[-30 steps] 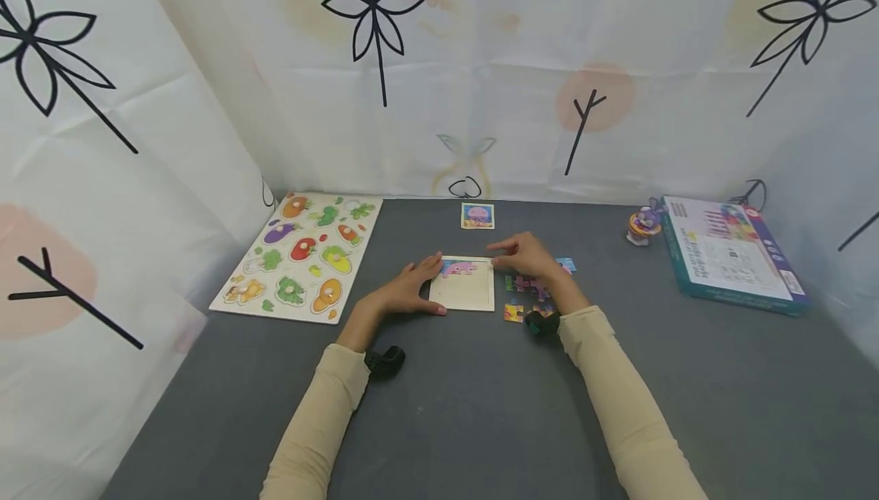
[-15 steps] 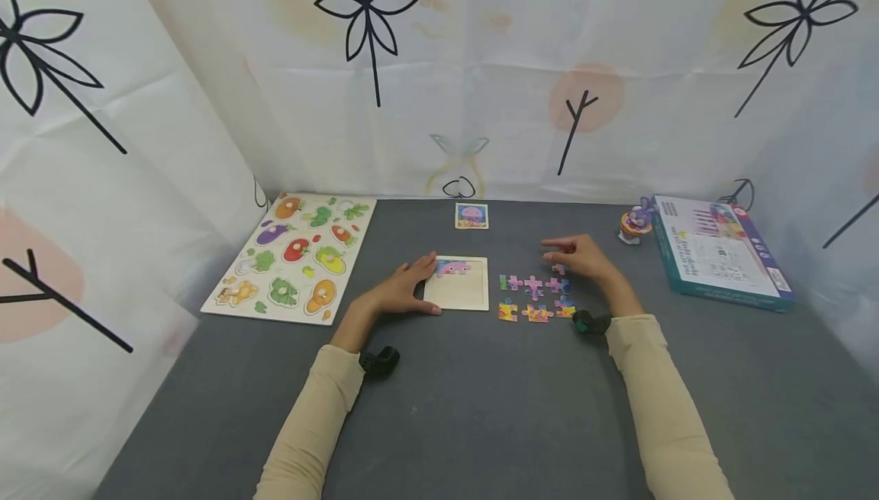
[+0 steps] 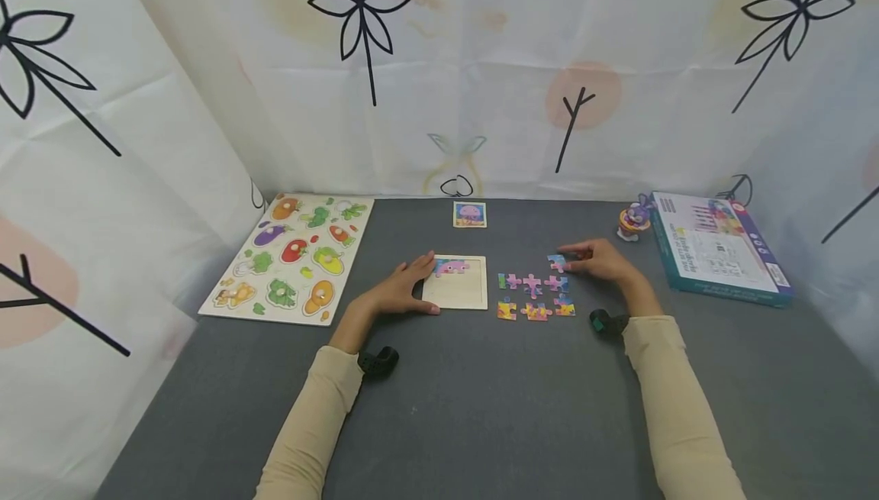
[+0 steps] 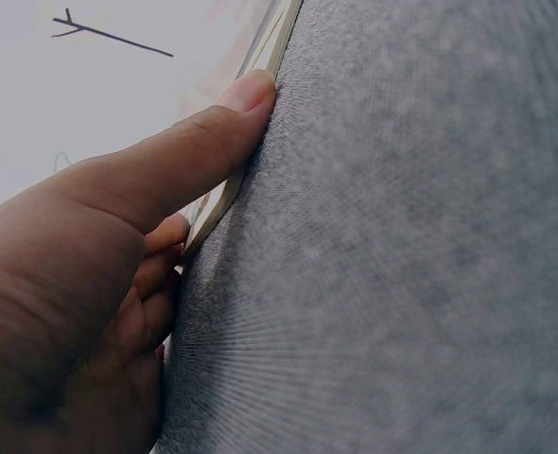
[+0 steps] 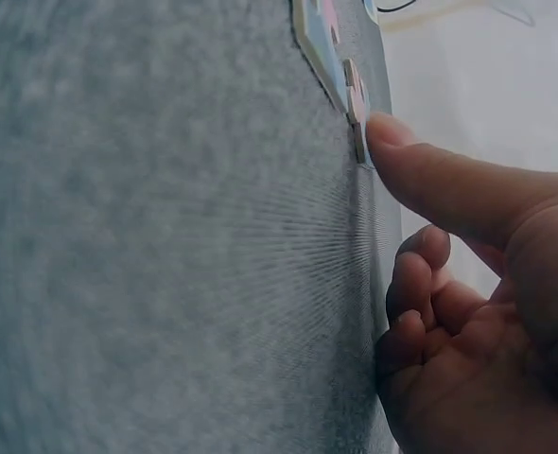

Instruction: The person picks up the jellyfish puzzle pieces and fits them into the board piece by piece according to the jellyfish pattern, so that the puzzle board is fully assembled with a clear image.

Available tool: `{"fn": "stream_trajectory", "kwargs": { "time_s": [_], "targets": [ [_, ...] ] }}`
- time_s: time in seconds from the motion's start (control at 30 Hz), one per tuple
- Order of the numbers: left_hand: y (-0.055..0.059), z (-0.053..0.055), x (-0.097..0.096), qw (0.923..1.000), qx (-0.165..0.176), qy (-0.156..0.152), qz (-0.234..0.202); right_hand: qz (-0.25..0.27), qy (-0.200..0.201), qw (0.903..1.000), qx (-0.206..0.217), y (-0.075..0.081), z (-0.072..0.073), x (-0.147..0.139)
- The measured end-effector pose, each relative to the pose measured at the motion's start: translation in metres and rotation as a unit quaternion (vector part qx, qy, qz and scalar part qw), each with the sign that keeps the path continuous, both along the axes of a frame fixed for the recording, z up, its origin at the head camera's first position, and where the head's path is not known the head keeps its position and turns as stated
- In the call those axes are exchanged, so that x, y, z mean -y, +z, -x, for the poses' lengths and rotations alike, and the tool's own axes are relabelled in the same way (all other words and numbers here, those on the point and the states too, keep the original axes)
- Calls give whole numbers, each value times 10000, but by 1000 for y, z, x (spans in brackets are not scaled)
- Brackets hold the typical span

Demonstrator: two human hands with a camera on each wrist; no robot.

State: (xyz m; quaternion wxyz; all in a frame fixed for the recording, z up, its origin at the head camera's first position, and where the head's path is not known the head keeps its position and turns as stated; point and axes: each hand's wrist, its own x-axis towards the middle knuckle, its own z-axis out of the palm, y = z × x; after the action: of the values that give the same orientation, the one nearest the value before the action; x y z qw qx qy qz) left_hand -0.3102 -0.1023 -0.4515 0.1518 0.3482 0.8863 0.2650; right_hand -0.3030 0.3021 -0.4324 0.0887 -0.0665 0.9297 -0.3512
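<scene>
In the head view my left hand [image 3: 397, 291] holds the left side of a pale wooden puzzle tray [image 3: 456, 295]. Its thumb lies along the tray's near edge in the left wrist view, the other fingers at the side. Joined pieces with a pink figure [image 3: 451, 266] fill the tray's upper left. To the right, my right hand [image 3: 604, 263] pinches a blue and pink puzzle piece [image 3: 557, 261] on the table, the thumb [image 5: 392, 132] on its edge; the index fingertip is hidden in the right wrist view. Several loose puzzle pieces [image 3: 532, 285] lie in rows between tray and right hand.
A small picture card [image 3: 470, 214] lies behind the tray. A vegetable puzzle board [image 3: 288, 259] sits at the left, while a small purple figurine [image 3: 633, 220] and a teal-sided box [image 3: 721, 248] stand at the right. Printed white cloth [image 3: 508, 42] walls the grey table [image 3: 481, 408].
My right hand has left the tray's top right corner, moved right past the loose pieces and come to the upper right piece. My left hand has stayed on the tray.
</scene>
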Motion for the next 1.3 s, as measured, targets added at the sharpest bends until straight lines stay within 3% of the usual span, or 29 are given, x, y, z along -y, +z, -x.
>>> {"fn": "stream_trajectory", "kwargs": {
  "time_s": [0.63,0.93,1.3],
  "targets": [
    [-2,2,1,9999,-58,17,87,-106,88,9995,-292,-1,4,2],
    [0,-1,1,10000,-36,-15,32,122,71,9987,-485,-5,4,5],
    [1,-2,-1,10000,-44,5,15,292,-21,9972,-682,6,13,34]
  ]
}}
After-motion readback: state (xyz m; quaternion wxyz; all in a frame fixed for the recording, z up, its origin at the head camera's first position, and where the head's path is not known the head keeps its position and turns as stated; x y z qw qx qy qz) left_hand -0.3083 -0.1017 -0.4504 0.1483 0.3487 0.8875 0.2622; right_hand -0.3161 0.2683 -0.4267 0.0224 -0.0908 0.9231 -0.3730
